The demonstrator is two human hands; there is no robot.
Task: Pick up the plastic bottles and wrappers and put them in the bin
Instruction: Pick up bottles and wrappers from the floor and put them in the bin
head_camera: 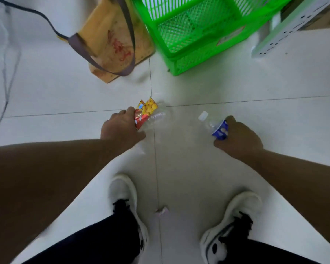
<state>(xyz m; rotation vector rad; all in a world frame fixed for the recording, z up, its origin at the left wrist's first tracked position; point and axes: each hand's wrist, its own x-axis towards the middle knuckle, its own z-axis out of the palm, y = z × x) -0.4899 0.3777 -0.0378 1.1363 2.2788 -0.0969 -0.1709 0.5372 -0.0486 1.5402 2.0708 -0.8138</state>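
Now both hands are full above the white tiled floor [255,88].

Both bare forearms reach forward and down, knuckles up. The left hand [120,128] has its grip closed on one crinkly red-and-yellow wrapper [146,111] together with one clear, crumpled plastic bottle [156,118]. The right hand [240,139] is closed round one clear bottle with a blue label [216,128], its white cap pointing away. One green mesh plastic bin [196,33] stands ahead, beside a tan bag [112,40]. One small pale scrap [162,210] lies between the two white shoes.
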